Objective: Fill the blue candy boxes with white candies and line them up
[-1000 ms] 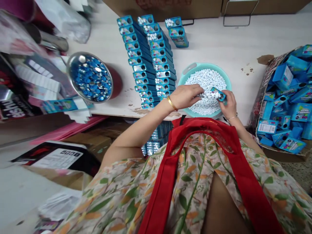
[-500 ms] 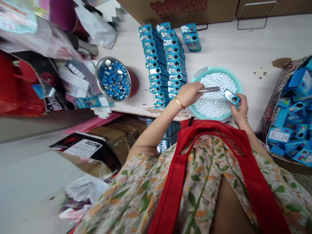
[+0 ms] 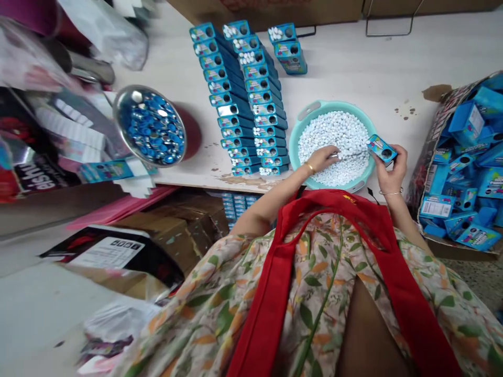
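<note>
My left hand (image 3: 322, 158) is closed round the end of a metal scoop (image 3: 335, 154), whose far part is hidden among the small white candies (image 3: 334, 131). The candies fill much of a turquoise plastic basin (image 3: 295, 137). Over the basin's right rim, my right hand (image 3: 393, 170) grips a small blue candy box (image 3: 382, 148). A dark round hole shows in the box's near end. Left of the basin, filled blue boxes (image 3: 270, 97) stand in two long rows, several with white candies showing at the top.
At the left stands a steel bowl (image 3: 117, 123) of blue-and-silver round pieces. A carton (image 3: 426, 157) of loose blue boxes is at the right. Two more boxes (image 3: 291, 57) stand near the large cardboard box (image 3: 267, 11) at the back. Plastic bags (image 3: 106, 36) and packaging crowd the left.
My left hand has lowered the scoop from above the basin into the candies. My right hand still holds the box, now tilted somewhat differently. The whole view has shifted.
</note>
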Motion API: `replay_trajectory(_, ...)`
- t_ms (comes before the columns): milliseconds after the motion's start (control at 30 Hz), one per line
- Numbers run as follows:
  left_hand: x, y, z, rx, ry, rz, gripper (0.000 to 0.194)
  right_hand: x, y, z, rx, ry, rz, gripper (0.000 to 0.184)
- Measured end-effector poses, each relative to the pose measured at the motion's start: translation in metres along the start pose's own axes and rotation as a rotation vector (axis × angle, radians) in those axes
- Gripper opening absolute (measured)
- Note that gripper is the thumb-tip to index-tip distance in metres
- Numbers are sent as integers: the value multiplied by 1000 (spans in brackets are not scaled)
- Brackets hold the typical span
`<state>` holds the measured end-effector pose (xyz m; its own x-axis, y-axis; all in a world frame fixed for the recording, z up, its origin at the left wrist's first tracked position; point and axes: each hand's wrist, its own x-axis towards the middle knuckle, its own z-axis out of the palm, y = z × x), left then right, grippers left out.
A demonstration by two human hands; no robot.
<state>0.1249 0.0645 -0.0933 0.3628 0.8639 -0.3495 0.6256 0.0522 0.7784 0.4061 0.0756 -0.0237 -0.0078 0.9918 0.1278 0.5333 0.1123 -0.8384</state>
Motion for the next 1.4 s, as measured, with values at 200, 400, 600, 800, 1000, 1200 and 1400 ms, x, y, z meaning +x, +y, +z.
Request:
replay_trajectory(200, -63, 15, -75, 50, 70, 224, 39, -1, 3, 10, -30, -102, -103, 47)
replay_trajectory(400, -79, 92, -127, 408, 5, 225, 28, -4, 5, 38, -70, -256, -269, 41)
replay_trajectory(600, -81, 172, -133, 797, -42, 166, 30, -17, 1, 64, -55, -304, -320, 43)
replay_trajectory(800, -104, 173, -167, 826, -87, 160, 26, -29, -8, 70, 21, -334, -236, 45)
replay_trajectory(1000, -67, 106, -157, 447, -78, 277, 55, -38, -37, 73, -18, -407, -129, 38)
replay_trajectory(1200, -36, 88, -117, 298, -138, 404, 35, -8, -48, 17, -6, -438, -157, 43)
replay_trajectory(1400, -15, 80, -160, 372, 256, 210, 40, 53, 9, -178, -558, 85, 140, 23)
